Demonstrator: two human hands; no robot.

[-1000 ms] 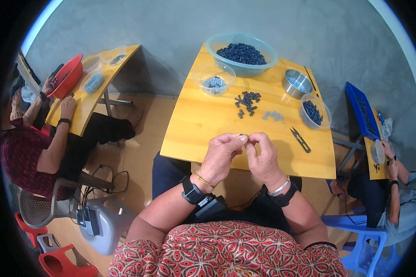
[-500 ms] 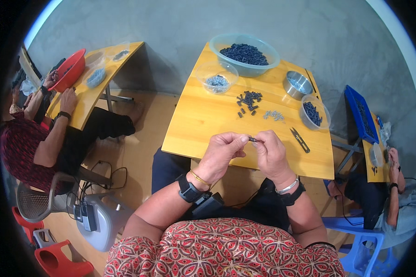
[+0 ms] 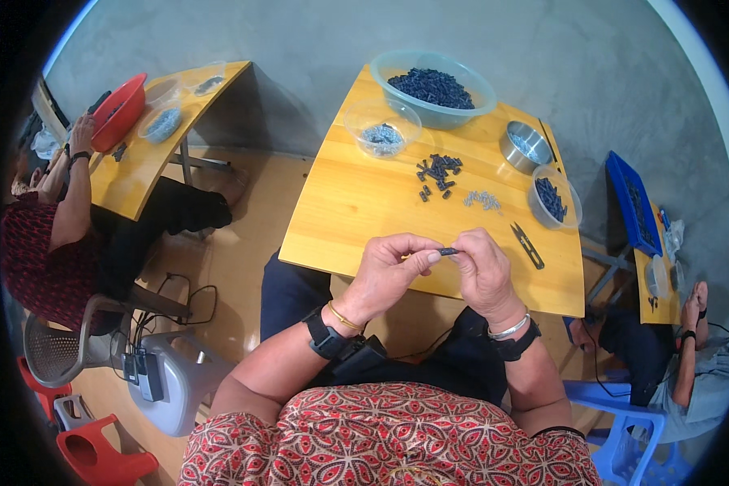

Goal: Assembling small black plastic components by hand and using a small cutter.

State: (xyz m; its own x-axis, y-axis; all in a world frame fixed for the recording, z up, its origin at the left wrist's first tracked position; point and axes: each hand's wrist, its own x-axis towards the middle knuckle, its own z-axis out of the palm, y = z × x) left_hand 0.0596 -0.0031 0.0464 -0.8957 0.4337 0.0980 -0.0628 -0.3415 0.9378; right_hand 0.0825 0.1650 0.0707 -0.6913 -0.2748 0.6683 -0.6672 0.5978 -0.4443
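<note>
Above the near edge of my yellow table, a small dark plastic piece point(image 3: 447, 252) is pinched between my two hands. My left hand point(image 3: 390, 269) grips one end between thumb and forefinger. The other end is held by my right hand point(image 3: 484, 271), its fingers curled and partly covering it. Beyond my hands lie a loose pile of similar dark pieces point(image 3: 441, 168) and a small heap of silvery-grey bits point(image 3: 483, 200). Thread snips point(image 3: 527, 245) rest to the right of my right hand, touching neither hand.
Along the far side stand a teal basin point(image 3: 484, 109) of dark pieces, a clear bowl point(image 3: 352, 121) of small light-coloured bits, a steel bowl point(image 3: 536, 167) and a clear tub point(image 3: 573, 212). Co-workers sit at tables left and right; a red basin point(image 3: 121, 121) is at the left one.
The dark piece shows more plainly between my hands, which have shifted slightly. At the left table, the co-worker's near hand has moved up to the red basin.
</note>
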